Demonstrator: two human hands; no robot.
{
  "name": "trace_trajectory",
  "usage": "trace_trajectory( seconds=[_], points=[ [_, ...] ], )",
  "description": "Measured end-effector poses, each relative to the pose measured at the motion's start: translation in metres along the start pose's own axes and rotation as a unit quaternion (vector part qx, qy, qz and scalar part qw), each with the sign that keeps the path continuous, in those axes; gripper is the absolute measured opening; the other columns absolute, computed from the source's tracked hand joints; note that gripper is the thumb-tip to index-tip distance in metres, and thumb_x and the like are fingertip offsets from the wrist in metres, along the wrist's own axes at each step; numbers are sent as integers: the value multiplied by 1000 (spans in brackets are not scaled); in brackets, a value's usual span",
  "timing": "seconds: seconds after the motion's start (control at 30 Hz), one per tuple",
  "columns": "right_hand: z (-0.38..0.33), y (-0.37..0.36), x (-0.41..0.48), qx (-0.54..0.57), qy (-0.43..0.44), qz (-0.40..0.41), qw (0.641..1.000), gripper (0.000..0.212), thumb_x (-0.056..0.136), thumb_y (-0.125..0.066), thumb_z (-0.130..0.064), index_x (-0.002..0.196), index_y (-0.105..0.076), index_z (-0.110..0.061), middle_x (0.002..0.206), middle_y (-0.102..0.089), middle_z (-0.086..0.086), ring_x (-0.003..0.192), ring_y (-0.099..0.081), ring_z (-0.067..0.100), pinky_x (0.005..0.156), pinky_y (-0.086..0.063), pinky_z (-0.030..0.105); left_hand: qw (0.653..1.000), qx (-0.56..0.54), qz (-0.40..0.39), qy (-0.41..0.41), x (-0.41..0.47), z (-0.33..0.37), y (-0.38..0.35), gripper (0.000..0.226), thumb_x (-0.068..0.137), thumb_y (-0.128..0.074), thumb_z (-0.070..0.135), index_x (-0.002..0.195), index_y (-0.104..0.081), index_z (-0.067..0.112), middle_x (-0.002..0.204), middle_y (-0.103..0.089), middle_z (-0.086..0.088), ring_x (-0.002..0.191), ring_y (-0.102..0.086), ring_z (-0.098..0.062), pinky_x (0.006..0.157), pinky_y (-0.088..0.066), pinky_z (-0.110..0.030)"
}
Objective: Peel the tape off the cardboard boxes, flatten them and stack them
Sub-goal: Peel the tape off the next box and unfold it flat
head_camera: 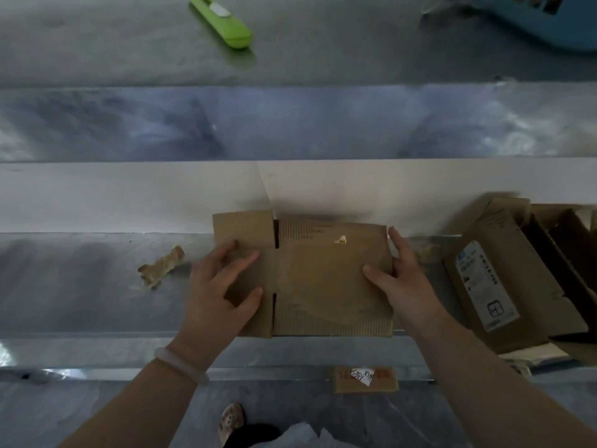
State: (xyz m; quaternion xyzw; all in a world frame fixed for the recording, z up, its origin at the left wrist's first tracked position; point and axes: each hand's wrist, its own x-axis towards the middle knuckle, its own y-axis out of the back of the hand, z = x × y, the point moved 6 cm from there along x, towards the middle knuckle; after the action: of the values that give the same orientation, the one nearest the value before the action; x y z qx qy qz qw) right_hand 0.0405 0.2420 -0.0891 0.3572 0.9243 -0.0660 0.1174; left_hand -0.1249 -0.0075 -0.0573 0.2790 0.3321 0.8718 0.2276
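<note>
Pressing with spread fingers, the left hand [223, 286] lies on the flattened box [323, 286] on the metal table [80, 286]; the right hand [403, 279] pinches its right edge. Nearby, an open labelled box [529, 273] lies, contents unclear.

Only one cam here, a wide-angle worn on the head, looking steeply down and forward over the metal table [80, 286] from close up, with the flattened box [323, 286] near centre and a shoe [231, 421] at the bottom edge.
</note>
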Motion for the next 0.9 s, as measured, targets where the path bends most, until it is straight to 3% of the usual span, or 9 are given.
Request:
trace_trajectory(
  seconds=[0.07,0.2,0.3,0.4,0.53,0.6,0.73,0.83,0.9],
  points=[
    [8,-1,2,-54,-12,3,998,81,88,-67,-8,146,-26,-45,122,-56,-16,108,-60,5,92,-52,33,996,71,-45,9,-4,-10,-15,62,70,-50,60,126,-56,35,144,-36,1,125,-35,-20,105,-25,-35],
    [22,-1,5,-283,-1,29,959,76,88,-68,-19,150,-26,-35,135,-46,-9,120,-47,9,98,-42,26,952,183,-236,67,-25,-38,-60,86,62,-29,82,140,-35,45,156,-13,4,138,-16,-30,111,-22,-47],
    [35,-3,3,-461,24,36,886,73,91,-62,-35,151,-21,-33,151,-34,3,136,-35,23,112,-31,37,939,246,-237,37,-32,-40,-70,79,70,-26,80,140,-35,45,156,-20,1,139,-23,-29,107,-27,-52],
    [47,-12,-4,-600,82,15,796,68,93,-49,-50,152,-19,-34,161,-12,0,146,-15,25,118,-17,41,940,266,-214,14,-35,-39,-74,71,78,-33,73,138,-43,36,151,-35,-5,133,-37,-32,107,-31,-56],
    [72,-27,-14,-663,120,-46,737,79,92,-2,-67,153,-21,-22,161,-14,3,148,-10,22,118,-10,41,944,271,-189,-16,-40,-39,-79,67,83,-36,65,137,-48,26,146,-40,-13,129,-41,-38,105,-36,-52],
    [74,-28,-14,-672,115,-53,730,87,88,11,-68,153,-18,-19,161,-12,5,148,-7,22,117,-8,41,942,274,-191,-15,-40,-39,-80,67,83,-36,64,138,-47,25,146,-40,-14,129,-42,-38,105,-36,-52],
    [74,-26,-11,-681,87,-91,721,100,68,29,-76,152,14,-23,159,22,-1,142,25,14,114,15,34,940,261,-221,-4,-39,-41,-80,69,84,-29,65,142,-39,29,151,-32,-11,134,-35,-33,106,-34,-50],
    [67,-22,-13,-666,80,-116,732,88,77,6,-71,152,15,-25,156,28,-7,143,25,10,119,11,34,950,200,-239,33,-36,-51,-71,73,82,-16,68,146,-27,35,157,-16,5,143,-17,-20,115,-24,-42],
    [58,-15,-18,-634,79,-100,762,81,91,-22,-68,154,4,-25,157,19,-12,144,16,6,118,6,30,962,164,-209,67,-37,-54,-58,75,81,-21,66,142,-40,28,152,-30,5,138,-29,-21,113,-25,-38]
  ],
)
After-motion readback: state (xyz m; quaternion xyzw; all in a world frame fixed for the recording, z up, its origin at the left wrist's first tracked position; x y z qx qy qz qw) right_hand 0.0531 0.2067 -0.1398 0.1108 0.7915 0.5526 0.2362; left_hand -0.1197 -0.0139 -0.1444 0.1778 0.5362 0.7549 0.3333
